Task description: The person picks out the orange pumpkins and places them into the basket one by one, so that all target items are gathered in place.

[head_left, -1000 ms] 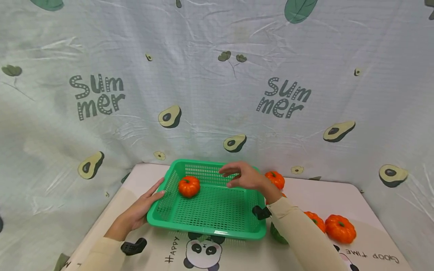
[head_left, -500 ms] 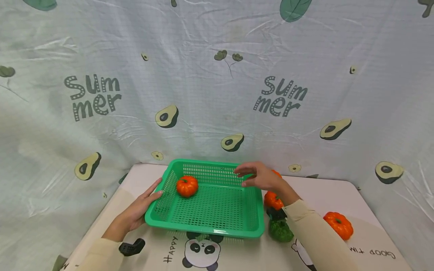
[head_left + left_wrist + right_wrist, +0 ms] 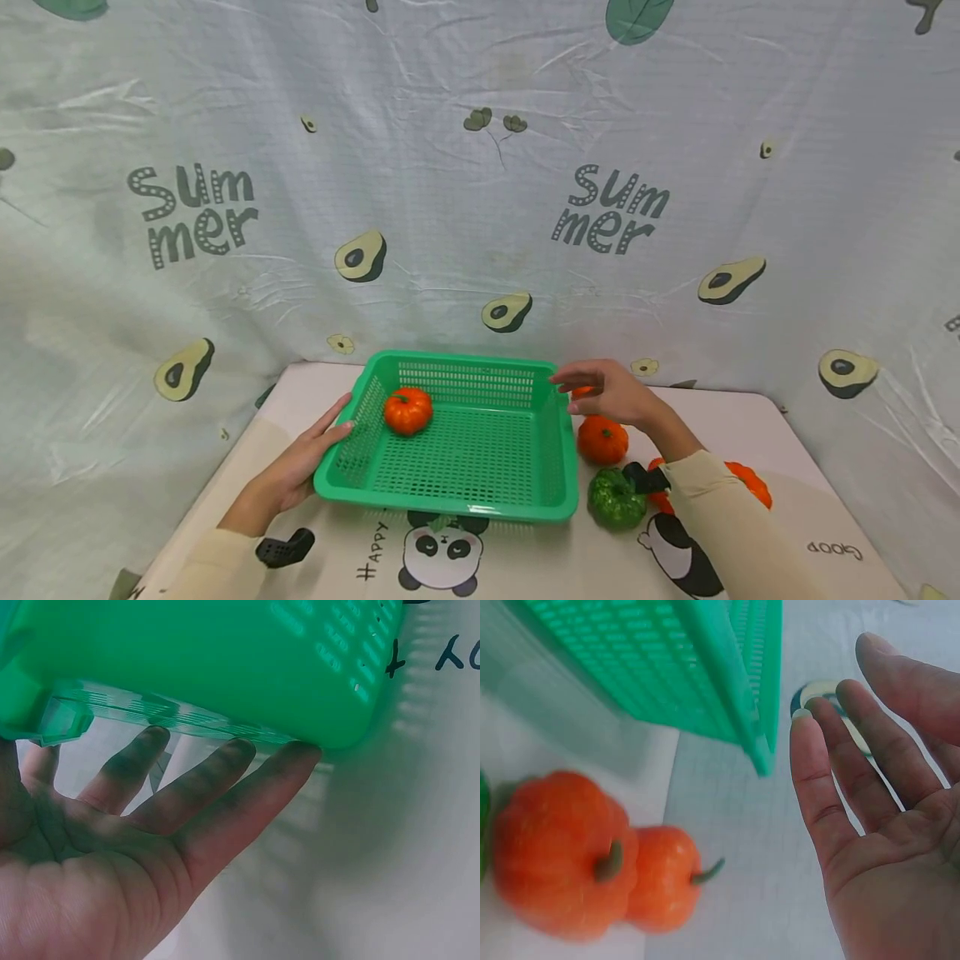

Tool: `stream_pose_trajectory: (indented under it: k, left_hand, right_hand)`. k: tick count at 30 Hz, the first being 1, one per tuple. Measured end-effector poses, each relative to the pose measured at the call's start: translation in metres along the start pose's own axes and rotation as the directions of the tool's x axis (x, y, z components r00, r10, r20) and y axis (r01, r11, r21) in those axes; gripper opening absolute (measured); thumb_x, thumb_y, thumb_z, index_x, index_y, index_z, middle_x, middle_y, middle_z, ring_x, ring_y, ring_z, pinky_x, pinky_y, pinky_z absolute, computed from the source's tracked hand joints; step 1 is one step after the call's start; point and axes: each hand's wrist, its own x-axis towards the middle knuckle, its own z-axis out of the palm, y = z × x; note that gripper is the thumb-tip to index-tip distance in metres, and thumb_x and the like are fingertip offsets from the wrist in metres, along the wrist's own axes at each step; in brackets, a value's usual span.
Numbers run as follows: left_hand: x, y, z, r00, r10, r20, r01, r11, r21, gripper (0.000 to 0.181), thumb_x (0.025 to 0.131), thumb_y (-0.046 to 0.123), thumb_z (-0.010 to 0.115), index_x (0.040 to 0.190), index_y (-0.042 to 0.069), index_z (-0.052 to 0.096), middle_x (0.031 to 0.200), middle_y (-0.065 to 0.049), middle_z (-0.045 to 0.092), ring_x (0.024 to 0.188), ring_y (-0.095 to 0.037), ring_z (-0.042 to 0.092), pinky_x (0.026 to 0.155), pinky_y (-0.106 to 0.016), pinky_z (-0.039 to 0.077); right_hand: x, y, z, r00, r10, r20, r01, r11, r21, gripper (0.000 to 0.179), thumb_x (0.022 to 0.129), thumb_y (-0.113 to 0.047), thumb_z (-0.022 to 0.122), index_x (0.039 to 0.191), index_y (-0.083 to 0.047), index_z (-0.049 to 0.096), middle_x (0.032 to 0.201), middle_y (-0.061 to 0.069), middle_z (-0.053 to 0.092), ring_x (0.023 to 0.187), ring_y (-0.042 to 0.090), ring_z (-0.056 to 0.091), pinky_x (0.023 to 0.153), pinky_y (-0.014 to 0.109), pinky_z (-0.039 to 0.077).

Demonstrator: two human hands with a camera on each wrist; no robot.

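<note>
In the head view a green plastic basket (image 3: 450,500) stands on the table, holding one orange pumpkin (image 3: 408,411) near its left end. My left hand (image 3: 300,462) touches the basket's left side; in the left wrist view its fingers (image 3: 217,787) lie fairly straight against the outer wall. By the basket's right rear corner is my right hand (image 3: 611,393), raised and relaxed with nothing in it. Below that hand, outside the basket, sit an orange pumpkin (image 3: 603,440) and another orange one (image 3: 664,877) partly hidden in the head view.
A dark green pumpkin (image 3: 617,500) sits off the basket's front right corner. Farther right, more orange pumpkins (image 3: 752,483) are partly hidden by the right sleeve. Behind the table (image 3: 817,508) hangs a printed cloth (image 3: 450,167).
My right hand has moved right from above the basket's inside to its right rear corner. The left hand keeps its place at the basket; the view has shifted slightly.
</note>
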Motion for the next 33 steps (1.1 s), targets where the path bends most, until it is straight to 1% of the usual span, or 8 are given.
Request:
stream_pose_trajectory:
  k: [7,10,16,23,26,30,32,33]
  left_hand:
    - [0.0,-0.001,0.0,1.0,-0.007,0.011,0.007,1.0,-0.002,0.073,0.111,0.043,0.046,0.167,0.044,-0.002,0.176,-0.017,0.004,0.144,-0.034,0.038,0.1,-0.036,0.052]
    - [0.0,-0.001,0.001,1.0,-0.006,0.014,0.006,1.0,0.002,0.073,0.111,0.043,0.046,0.167,0.043,-0.003,0.176,-0.018,0.005,0.142,-0.033,0.04,0.1,-0.037,0.052]
    - [0.0,0.0,0.0,1.0,-0.001,0.014,0.001,1.0,0.011,0.072,0.112,0.043,0.044,0.166,0.044,-0.003,0.176,-0.018,0.006,0.141,-0.032,0.043,0.1,-0.037,0.053]
    - [0.0,0.001,0.0,1.0,-0.003,0.012,0.003,1.0,0.006,0.073,0.112,0.043,0.045,0.167,0.043,-0.003,0.176,-0.018,0.008,0.137,-0.03,0.045,0.099,-0.037,0.053]
    - [0.0,0.002,0.0,1.0,-0.009,0.002,0.009,1.0,0.005,0.073,0.112,0.043,0.045,0.167,0.043,-0.002,0.175,-0.017,0.01,0.136,-0.03,0.046,0.098,-0.037,0.053]
    - [0.0,0.003,0.0,1.0,-0.009,-0.002,0.009,1.0,0.006,0.073,0.111,0.043,0.045,0.167,0.043,-0.002,0.176,-0.016,0.01,0.136,-0.03,0.045,0.099,-0.036,0.053]
    - [0.0,0.004,0.0,1.0,-0.007,0.004,0.007,1.0,0.008,0.073,0.112,0.043,0.045,0.167,0.043,-0.003,0.176,-0.016,0.009,0.137,-0.03,0.045,0.099,-0.037,0.053]
    - [0.0,0.004,0.0,1.0,-0.007,0.004,0.007,1.0,0.009,0.073,0.111,0.044,0.045,0.167,0.043,-0.003,0.176,-0.016,0.009,0.137,-0.031,0.045,0.099,-0.037,0.053]
  right_hand:
    - [-0.022,0.012,-0.015,0.999,0.039,-0.029,-0.039,0.999,0.008,0.045,0.095,-0.004,0.071,0.139,0.001,0.063,0.141,0.024,0.064,0.132,0.047,0.059,0.102,0.055,0.056]
    - [-0.032,0.017,-0.021,0.998,0.053,-0.037,-0.053,0.999,0.013,0.045,0.095,-0.002,0.07,0.139,0.003,0.063,0.142,0.027,0.063,0.132,0.047,0.059,0.099,0.05,0.058]
    - [-0.049,0.023,-0.032,0.996,0.068,-0.06,-0.068,0.998,0.006,0.046,0.095,-0.007,0.073,0.138,0.003,0.063,0.137,0.031,0.064,0.126,0.047,0.062,0.092,0.036,0.06]
    - [-0.071,0.039,-0.043,0.986,0.13,-0.102,-0.133,0.991,-0.023,0.047,0.095,-0.01,0.073,0.14,0.0,0.062,0.14,0.026,0.064,0.127,0.043,0.063,0.094,0.043,0.061]
    - [-0.081,0.045,-0.048,0.984,0.136,-0.118,-0.141,0.989,-0.038,0.047,0.096,-0.011,0.073,0.14,-0.001,0.062,0.141,0.024,0.065,0.126,0.042,0.065,0.092,0.04,0.061]
    - [-0.095,0.053,-0.054,0.98,0.137,-0.144,-0.147,0.988,-0.054,0.045,0.096,-0.009,0.072,0.139,-0.003,0.063,0.14,0.024,0.065,0.118,0.022,0.07,0.088,0.031,0.061]
    - [-0.102,0.056,-0.058,0.977,0.144,-0.155,-0.155,0.986,-0.055,0.044,0.096,-0.008,0.071,0.139,-0.002,0.063,0.14,0.025,0.065,0.113,0.009,0.071,0.087,0.029,0.061]
    - [-0.106,0.058,-0.059,0.975,0.149,-0.163,-0.161,0.985,-0.061,0.044,0.096,-0.008,0.071,0.139,-0.002,0.063,0.14,0.025,0.065,0.111,0.007,0.071,0.087,0.029,0.061]
